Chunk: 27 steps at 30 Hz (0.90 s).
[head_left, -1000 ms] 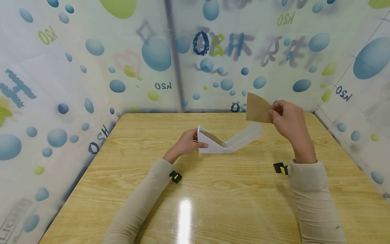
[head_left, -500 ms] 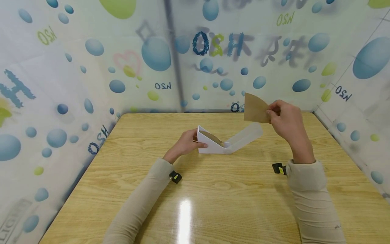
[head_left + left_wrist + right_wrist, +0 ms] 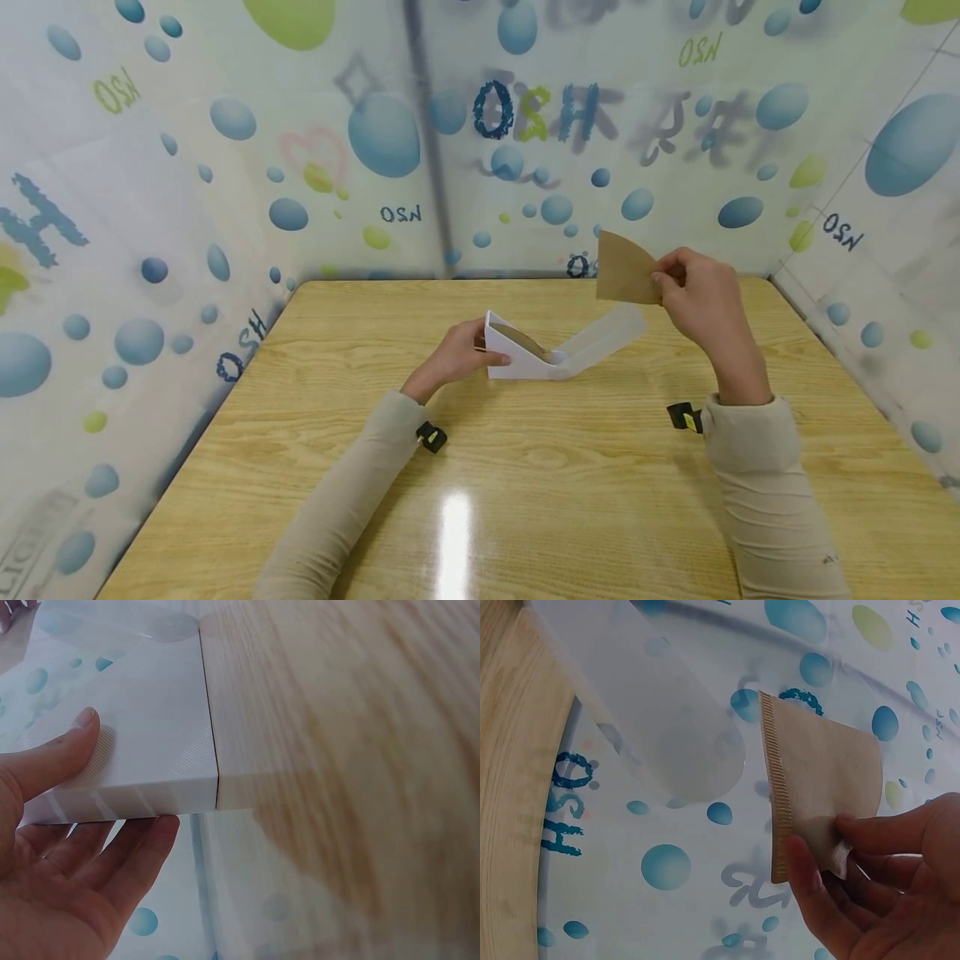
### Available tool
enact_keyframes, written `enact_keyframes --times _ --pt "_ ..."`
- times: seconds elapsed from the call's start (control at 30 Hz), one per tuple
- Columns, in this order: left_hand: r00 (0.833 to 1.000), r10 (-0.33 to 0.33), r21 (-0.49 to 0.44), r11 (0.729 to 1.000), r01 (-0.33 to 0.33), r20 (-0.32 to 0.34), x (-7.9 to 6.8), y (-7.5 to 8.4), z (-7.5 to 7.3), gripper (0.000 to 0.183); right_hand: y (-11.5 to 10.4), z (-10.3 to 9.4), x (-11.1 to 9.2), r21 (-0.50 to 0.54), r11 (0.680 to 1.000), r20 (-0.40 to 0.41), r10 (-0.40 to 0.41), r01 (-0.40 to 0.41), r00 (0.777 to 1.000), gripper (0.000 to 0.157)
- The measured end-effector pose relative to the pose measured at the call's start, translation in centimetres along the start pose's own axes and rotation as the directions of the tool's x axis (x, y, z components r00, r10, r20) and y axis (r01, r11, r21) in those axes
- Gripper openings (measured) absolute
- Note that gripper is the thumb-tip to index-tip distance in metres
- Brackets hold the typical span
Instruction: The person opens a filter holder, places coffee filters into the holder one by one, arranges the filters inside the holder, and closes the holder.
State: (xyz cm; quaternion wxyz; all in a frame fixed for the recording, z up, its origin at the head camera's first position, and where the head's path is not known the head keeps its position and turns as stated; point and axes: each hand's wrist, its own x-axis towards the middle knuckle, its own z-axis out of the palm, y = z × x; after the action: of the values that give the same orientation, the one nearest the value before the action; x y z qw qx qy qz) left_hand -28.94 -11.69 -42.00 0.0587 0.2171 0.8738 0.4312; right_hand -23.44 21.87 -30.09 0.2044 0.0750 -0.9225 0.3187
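Observation:
A white filter box (image 3: 519,363) with a slanted open top stands on the wooden table. Its translucent lid (image 3: 606,337) is swung open to the right. Brown paper (image 3: 517,337) shows inside the box. My left hand (image 3: 459,350) grips the box's left end, the thumb on the near side in the left wrist view and the fingers around the end. Above the lid, my right hand (image 3: 705,298) pinches a brown paper coffee filter (image 3: 624,268) by one corner, between thumb and fingers. In the right wrist view the filter's crimped edge (image 3: 776,787) faces the lid.
The wooden table (image 3: 525,475) reaches back to a printed curtain (image 3: 450,192) with blue and green drops, which also hangs at both sides. A bright light reflection lies on the table's near part. Small black devices (image 3: 431,436) sit at both wrists.
My right hand has drifted slightly left with the coffee filter. The left hand and the box stay where they were.

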Motion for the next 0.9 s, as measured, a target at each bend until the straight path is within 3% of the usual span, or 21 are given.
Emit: enact_keyframes --times 0.47,0.9 --pt "1.0 -0.002 0.015 1.0 0.001 0.004 0.0 0.1 0.0 0.043 -0.3 0.2 0.0 0.009 1.0 0.047 0.006 -0.006 0.999 0.018" --pt "1.0 0.007 0.014 1.0 -0.007 0.008 0.0 -0.1 0.0 0.041 -1.0 1.2 -0.1 0.008 0.999 0.061 -0.047 0.047 0.997 0.02"
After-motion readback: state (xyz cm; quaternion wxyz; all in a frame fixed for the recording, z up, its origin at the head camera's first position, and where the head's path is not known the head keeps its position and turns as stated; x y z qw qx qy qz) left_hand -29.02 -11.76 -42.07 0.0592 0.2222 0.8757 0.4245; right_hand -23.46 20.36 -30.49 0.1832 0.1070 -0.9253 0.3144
